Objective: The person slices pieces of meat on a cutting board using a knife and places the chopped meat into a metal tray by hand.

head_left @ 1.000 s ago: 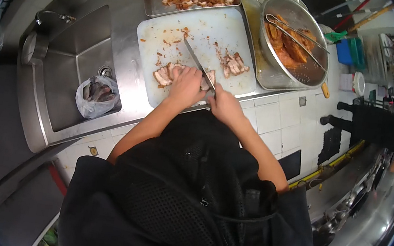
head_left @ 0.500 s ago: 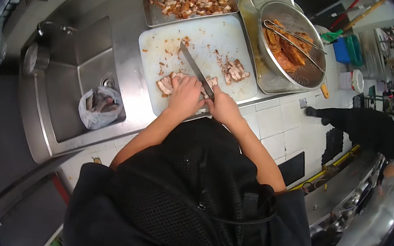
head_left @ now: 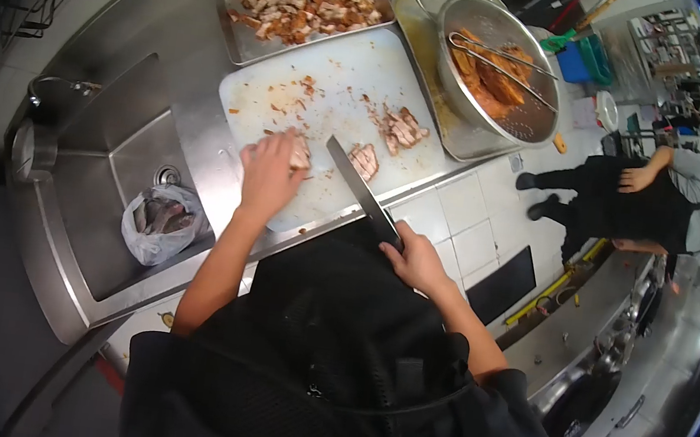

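Note:
A white cutting board bears scattered crumbs and pieces of roasted meat. My right hand grips a knife by its handle, near the board's front edge. Its blade slants up and left, over the board. At the board's left side my left hand is curled over a chunk of roasted meat, partly hidden by the fingers. A separate cut piece of meat rests just right of the blade. Beyond it sits a small pile of chopped meat.
Behind the board stands a metal tray of chopped meat. To the right, a metal colander holds large meat pieces and tongs. The sink at left contains a bag of fish-like pieces. Another person stands at right.
My hands have moved apart. The left has shifted left with the meat chunk; the knife has come right and nearer me, leaving a cut piece between. The other person has shifted position.

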A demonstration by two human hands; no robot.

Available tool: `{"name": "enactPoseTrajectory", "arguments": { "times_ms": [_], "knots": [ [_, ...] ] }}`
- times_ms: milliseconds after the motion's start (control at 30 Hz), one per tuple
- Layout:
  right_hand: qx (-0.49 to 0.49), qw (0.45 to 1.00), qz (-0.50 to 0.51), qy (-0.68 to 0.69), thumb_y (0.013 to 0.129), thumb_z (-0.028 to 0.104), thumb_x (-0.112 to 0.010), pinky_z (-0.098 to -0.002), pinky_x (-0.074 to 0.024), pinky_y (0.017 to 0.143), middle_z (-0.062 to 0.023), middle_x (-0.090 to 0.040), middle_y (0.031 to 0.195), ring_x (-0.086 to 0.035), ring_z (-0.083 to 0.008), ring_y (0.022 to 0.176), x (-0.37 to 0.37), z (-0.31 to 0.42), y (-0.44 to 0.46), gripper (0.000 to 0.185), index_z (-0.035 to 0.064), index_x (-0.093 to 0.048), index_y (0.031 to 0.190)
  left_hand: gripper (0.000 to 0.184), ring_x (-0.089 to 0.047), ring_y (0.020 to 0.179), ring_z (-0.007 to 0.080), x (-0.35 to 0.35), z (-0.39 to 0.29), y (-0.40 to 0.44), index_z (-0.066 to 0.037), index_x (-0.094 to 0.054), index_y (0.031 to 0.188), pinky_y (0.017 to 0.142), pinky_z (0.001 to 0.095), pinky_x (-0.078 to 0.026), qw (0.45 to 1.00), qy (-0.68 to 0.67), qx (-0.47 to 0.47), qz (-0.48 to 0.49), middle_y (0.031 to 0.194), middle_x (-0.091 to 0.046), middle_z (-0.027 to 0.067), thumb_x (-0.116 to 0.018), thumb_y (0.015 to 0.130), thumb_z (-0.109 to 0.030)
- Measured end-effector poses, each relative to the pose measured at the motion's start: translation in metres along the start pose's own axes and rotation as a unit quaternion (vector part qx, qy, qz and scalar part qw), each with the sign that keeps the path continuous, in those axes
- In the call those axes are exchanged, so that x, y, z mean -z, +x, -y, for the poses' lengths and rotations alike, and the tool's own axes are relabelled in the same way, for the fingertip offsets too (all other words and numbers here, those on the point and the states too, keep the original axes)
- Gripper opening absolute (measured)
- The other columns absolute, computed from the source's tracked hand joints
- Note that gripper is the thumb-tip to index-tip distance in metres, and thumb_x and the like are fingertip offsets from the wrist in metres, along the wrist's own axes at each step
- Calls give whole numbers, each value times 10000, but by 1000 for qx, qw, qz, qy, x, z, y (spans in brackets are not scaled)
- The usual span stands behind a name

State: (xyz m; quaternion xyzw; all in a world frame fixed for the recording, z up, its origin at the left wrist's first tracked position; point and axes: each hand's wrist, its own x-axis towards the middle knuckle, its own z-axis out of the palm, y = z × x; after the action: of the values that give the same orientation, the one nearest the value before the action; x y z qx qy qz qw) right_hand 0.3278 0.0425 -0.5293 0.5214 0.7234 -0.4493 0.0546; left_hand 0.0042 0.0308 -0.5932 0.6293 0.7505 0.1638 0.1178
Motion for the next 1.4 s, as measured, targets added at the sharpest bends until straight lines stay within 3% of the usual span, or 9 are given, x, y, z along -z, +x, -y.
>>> {"name": "enactPoseTrajectory", "arguments": {
  "times_ms": [367,500,567,633,733,833,1067,1200,1400],
  "knots": [
    [82,983,-121,-112,931,267,-744,-571,-539,813,-236,-725,918,-693,-468,935,32,0,44,295,53,-600,1075,797,-550,1288,270,11,-25,30,-103,-537,1508,1112,554,-312,999,-15,-20,-36,1327,-646,90,-830,782,-253],
    [90,988,-117,-43,935,224,-730,-581,-538,818,-264,-719,947,-685,-492,947,-1,-16,45,332,20,-562,1137,781,-450,1468,331,25,-29,17,-149,-513,1546,1157,612,-284,976,-58,-135,160,1527,-574,113,-762,806,-167],
    [112,989,-100,-5,923,146,-730,-584,-543,840,-281,-723,1006,-683,-507,987,-14,-20,35,398,11,-511,1227,835,-452,1467,383,-10,-6,11,-105,-520,1531,1154,578,-308,970,-14,-187,158,1554,-552,154,-802,750,-204],
    [103,988,-114,-24,932,156,-720,-572,-542,825,-298,-720,984,-682,-518,960,-21,-17,27,426,-2,-511,1268,809,-493,1414,383,-16,-4,4,-92,-526,1522,1113,577,-343,976,-139,-151,69,1497,-577,171,-796,771,-221],
    [120,986,-119,-12,936,162,-722,-580,-533,803,-295,-717,950,-678,-523,932,-24,-24,28,426,12,-509,1273,774,-518,1379,356,13,-47,-6,-86,-491,1544,1154,550,-310,994,-72,1,81,1459,-577,146,-766,831,-211],
    [117,985,-123,-16,945,170,-719,-590,-522,769,-275,-717,909,-675,-524,900,-7,-4,19,381,24,-508,1227,804,-554,1296,347,-7,-61,-10,-88,-481,1546,1067,538,-352,997,-27,41,61,1345,-611,170,-786,817,-234],
    [154,980,-116,-38,963,167,-688,-607,-533,759,-246,-737,904,-697,-500,870,-25,-14,28,288,19,-512,1137,842,-543,1336,329,-6,-57,-24,-49,-467,1537,1128,526,-332,992,-69,-41,97,1367,-607,162,-817,806,-278],
    [149,982,-100,-58,964,166,-680,-597,-542,779,-237,-741,909,-705,-483,879,-5,13,7,279,26,-519,1144,685,-545,1325,316,5,-56,-30,-31,-582,1410,1111,474,-356,991,-122,-2,57,1328,-615,154,-808,811,-275],
    [141,971,-56,-187,960,192,-686,-591,-551,762,-250,-733,889,-705,-488,853,3,40,-3,314,30,-507,1160,557,-575,1260,341,12,-60,-16,-13,-653,1267,1069,492,-382,992,-52,-13,117,1249,-635,153,-828,808,-275]
  ]
}}
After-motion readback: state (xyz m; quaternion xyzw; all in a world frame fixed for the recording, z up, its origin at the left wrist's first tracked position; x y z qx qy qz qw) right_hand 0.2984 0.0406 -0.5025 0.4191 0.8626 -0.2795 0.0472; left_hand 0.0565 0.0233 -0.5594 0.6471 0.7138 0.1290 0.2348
